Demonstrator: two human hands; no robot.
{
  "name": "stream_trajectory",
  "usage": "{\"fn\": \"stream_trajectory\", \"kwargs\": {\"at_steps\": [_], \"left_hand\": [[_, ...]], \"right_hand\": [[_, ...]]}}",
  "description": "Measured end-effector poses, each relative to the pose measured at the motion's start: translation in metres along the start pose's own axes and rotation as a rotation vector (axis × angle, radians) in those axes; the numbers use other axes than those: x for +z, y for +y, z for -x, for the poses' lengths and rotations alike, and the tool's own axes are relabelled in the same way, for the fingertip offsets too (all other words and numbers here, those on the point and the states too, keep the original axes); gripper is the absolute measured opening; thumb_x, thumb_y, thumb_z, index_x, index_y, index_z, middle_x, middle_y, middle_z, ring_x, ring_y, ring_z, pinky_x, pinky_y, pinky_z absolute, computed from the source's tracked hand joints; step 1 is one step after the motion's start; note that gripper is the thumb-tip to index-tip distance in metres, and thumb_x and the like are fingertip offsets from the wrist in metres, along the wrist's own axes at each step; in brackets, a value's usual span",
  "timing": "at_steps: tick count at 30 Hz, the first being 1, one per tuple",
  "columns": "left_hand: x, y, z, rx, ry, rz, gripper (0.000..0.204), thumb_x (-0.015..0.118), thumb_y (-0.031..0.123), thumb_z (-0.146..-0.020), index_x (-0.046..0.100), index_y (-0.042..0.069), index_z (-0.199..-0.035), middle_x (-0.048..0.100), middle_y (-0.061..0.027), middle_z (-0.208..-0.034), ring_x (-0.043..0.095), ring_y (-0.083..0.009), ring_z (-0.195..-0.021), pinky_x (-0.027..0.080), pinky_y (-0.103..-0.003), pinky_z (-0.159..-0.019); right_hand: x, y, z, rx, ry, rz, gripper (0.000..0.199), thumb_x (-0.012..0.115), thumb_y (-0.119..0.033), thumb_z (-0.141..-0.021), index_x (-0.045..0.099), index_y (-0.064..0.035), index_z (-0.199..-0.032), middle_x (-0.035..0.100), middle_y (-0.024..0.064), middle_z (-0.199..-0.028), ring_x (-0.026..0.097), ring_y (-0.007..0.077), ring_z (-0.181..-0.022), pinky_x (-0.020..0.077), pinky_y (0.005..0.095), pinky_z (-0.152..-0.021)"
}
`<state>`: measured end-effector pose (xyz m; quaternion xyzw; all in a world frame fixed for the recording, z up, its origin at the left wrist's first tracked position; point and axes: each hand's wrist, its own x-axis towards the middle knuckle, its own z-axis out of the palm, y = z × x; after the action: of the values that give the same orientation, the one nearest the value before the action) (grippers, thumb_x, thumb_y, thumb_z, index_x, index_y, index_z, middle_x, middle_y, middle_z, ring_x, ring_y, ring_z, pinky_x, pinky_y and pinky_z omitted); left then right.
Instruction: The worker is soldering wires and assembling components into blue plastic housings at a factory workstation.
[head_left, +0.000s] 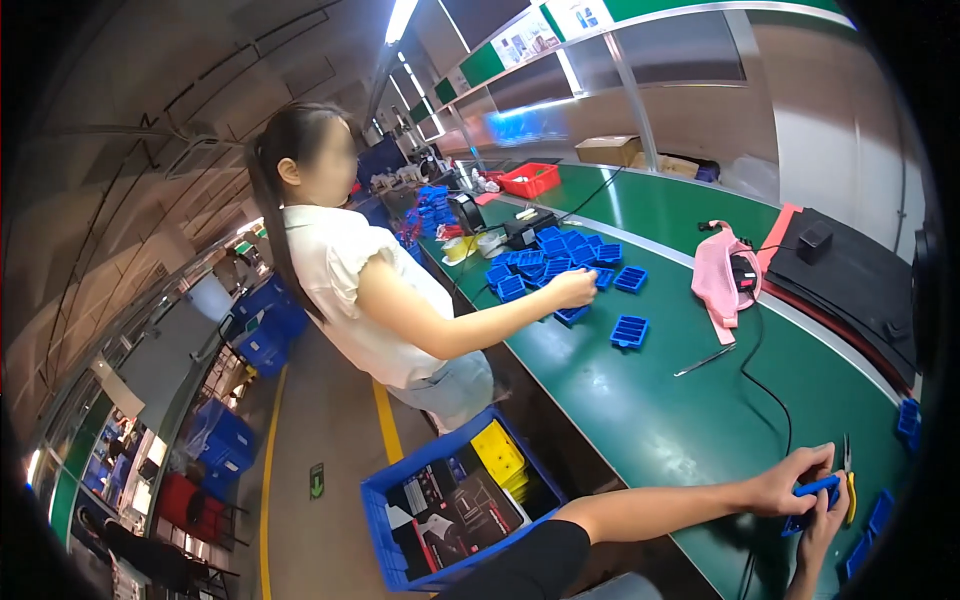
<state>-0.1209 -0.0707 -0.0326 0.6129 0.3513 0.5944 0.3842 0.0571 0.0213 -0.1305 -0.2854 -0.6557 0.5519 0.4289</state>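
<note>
Blue plastic is what we grip at the lower right of the head view — a small blue tray piece (815, 488) held at the near edge of the green tabletop (660, 420). Our left hand (790, 478) pinches it from above, fingers curled over its top, while our right hand (822, 525) closes on it from below; both hands are pressed to the same piece. Just beside them stand yellow-handled pliers (849, 480), and more blue pieces (878, 515) lie near the right rim. Farther along the tabletop a co-worker's hand (572, 288) rests closed on a cluster of small blue trays (545, 262), with one blue tray (630, 331) lying apart — well away from ours. A pink pouch (720, 275) lies beyond, and a blue crate (385, 530) sits on the floor.
</note>
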Motion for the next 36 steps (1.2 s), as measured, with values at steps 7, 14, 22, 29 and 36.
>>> {"fn": "stream_trajectory", "kwargs": {"at_steps": [7,14,22,29,36], "left_hand": [[0.002,0.001,0.004,0.038,0.050,-0.040,0.030,0.059,0.016,-0.067,0.037,0.005,-0.084,0.036,-0.0036,-0.076,0.036,-0.0135,-0.066,0.032,-0.027,-0.057],[0.001,-0.001,0.002,0.040,0.034,-0.040,0.031,0.059,0.018,-0.066,0.037,0.004,-0.083,0.035,-0.0042,-0.074,0.034,-0.0146,-0.064,0.029,-0.029,-0.055],[-0.004,0.008,-0.002,0.071,0.019,0.010,0.030,0.063,0.014,-0.072,0.041,0.005,-0.091,0.039,-0.0002,-0.079,0.039,-0.0101,-0.071,0.036,-0.025,-0.062],[-0.017,0.017,-0.001,0.105,0.030,-0.197,0.033,0.068,0.008,-0.075,0.054,0.001,-0.104,0.056,-0.0083,-0.091,0.057,-0.0144,-0.080,0.048,-0.027,-0.071],[-0.004,0.023,0.001,0.065,-0.013,-0.285,0.044,0.071,0.007,-0.076,0.053,0.000,-0.116,0.057,-0.0073,-0.094,0.058,-0.0130,-0.079,0.049,-0.027,-0.074]], "right_hand": [[-0.006,0.009,0.000,-0.011,-0.076,0.017,0.048,0.050,-0.017,-0.098,0.034,0.0034,-0.139,0.040,0.0141,-0.140,0.043,0.0226,-0.126,0.0324,0.0338,-0.107],[-0.012,0.031,-0.006,-0.006,-0.094,-0.086,0.048,0.050,-0.017,-0.098,0.034,0.0036,-0.139,0.040,0.0145,-0.140,0.042,0.0230,-0.127,0.0319,0.0346,-0.108],[0.009,-0.032,0.008,-0.078,0.018,0.043,0.049,0.060,-0.011,-0.089,0.043,0.0013,-0.134,0.048,0.0122,-0.128,0.047,0.0221,-0.117,0.0348,0.0358,-0.104],[0.041,-0.085,0.002,0.035,-0.127,-0.264,0.023,0.051,-0.016,-0.096,0.054,-0.0023,-0.113,0.054,0.0033,-0.105,0.051,0.0117,-0.098,0.0421,0.0256,-0.087],[0.037,-0.100,0.002,-0.044,-0.137,-0.160,0.015,0.054,-0.019,-0.091,0.055,-0.0047,-0.089,0.051,-0.0020,-0.081,0.045,0.0066,-0.077,0.0380,0.0225,-0.069]]}}
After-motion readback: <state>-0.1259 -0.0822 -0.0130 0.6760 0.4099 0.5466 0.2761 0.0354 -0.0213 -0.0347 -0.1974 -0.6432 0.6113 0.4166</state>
